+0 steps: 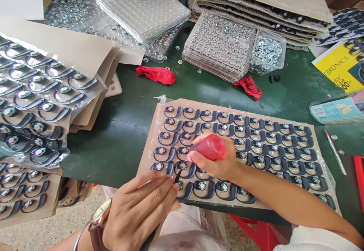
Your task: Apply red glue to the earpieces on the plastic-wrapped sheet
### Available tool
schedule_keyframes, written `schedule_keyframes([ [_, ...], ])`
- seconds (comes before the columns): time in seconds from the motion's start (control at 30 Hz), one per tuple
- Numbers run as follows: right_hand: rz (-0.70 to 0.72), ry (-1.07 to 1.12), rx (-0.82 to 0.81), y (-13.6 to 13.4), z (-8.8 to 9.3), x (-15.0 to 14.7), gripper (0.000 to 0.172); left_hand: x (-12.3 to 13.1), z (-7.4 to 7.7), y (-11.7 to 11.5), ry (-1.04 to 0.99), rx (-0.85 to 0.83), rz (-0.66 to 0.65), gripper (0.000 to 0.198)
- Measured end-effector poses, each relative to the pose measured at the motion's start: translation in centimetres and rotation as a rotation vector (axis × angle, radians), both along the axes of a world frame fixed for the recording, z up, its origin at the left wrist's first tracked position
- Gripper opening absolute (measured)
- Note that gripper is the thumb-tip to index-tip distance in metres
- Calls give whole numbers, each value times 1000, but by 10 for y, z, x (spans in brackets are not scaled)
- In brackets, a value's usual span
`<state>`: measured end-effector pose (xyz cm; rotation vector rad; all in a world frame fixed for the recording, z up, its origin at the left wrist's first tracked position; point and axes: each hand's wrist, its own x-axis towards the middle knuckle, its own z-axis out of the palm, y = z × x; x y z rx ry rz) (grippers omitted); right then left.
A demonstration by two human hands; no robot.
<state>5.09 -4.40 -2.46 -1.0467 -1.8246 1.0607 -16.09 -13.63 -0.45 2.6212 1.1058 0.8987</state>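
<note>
A cardboard sheet lies on the green table, covered with rows of dark hook-shaped parts that carry round metal discs. My right hand is closed round a small red squeeze bottle, its tip down over the parts at the sheet's left end. My left hand, with a wristwatch on the wrist, pinches a thin dark pointed tool whose tip touches a part near the front left corner.
More loaded sheets are stacked at the left. Clear trays of small metal discs and cardboard piles stand at the back. Two red rags lie on the green table. A yellow box and tweezers are at the right.
</note>
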Motion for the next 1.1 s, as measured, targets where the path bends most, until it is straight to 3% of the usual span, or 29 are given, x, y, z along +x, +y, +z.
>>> schedule_keyframes([
  [0.17,8,-83,68,1,1,4,18,1,3,4,-44,-46,4,16],
  [0.73,100,42,-103,-5,-2,2,15,0,6,19,-229,-149,36,18],
  [0.97,99,61,183,-1,1,0,20,0,2,22,-334,-232,104,18],
  [1.03,121,52,84,3,8,3,22,1,2,22,-334,-230,116,17],
  [1.1,187,46,-127,4,18,6,25,0,5,18,-302,-184,102,17],
])
